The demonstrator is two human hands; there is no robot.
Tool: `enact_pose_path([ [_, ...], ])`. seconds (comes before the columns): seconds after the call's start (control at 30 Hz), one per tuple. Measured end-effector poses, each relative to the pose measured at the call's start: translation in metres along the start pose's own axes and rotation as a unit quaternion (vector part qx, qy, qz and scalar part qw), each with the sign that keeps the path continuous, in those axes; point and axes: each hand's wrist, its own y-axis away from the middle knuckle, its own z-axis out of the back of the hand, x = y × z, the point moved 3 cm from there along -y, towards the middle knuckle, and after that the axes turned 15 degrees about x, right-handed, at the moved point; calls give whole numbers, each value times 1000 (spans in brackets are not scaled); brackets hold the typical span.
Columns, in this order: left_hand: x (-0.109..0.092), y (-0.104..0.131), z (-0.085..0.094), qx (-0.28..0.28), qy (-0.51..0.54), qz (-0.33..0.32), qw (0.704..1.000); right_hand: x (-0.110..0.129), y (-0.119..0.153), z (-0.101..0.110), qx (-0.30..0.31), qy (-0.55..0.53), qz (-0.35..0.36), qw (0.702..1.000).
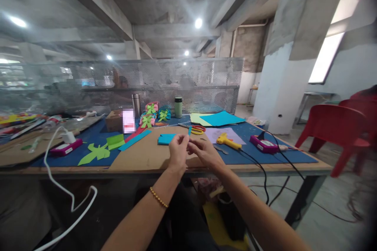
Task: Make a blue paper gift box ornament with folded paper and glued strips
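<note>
The left hand pinches a small blue strip between thumb and fingertips, the strip standing up out of the top of the grip, above the cardboard sheet. The right hand is close beside it, fingers curled towards the strip's lower end; whether they press on it too, I cannot tell, since the fingers hide that spot. Just left of the grip, on the cardboard, lies a folded blue piece; farther left are a long blue strip and a green leaf-shaped cut-out. Right behind the grip rest scissors with yellow and red handles. To its right, a yellow glue gun lies partly over a lilac sheet (its black cord drops over the table's near edge), with a purple box well beyond it. Past the grip, towards the perforated screen, stand a green bottle and, left of that, pink and blue bundles topped with green paper shapes.
</note>
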Motion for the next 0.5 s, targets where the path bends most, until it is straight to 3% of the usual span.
enact_pose_path([
  [0.13,-2,-3,-5,-2,13,2,1000,-2,-8,-7,-79,-119,4,990],
  [0.37,-2,-5,-8,9,6,-20,1000,-9,-13,0,-95,-206,11,974],
  [0.43,-4,-12,-6,35,-47,-29,998,-7,-16,4,-96,-249,32,963],
  [0.5,-10,-25,4,66,-194,-39,978,-4,-18,12,-86,-288,46,953],
])
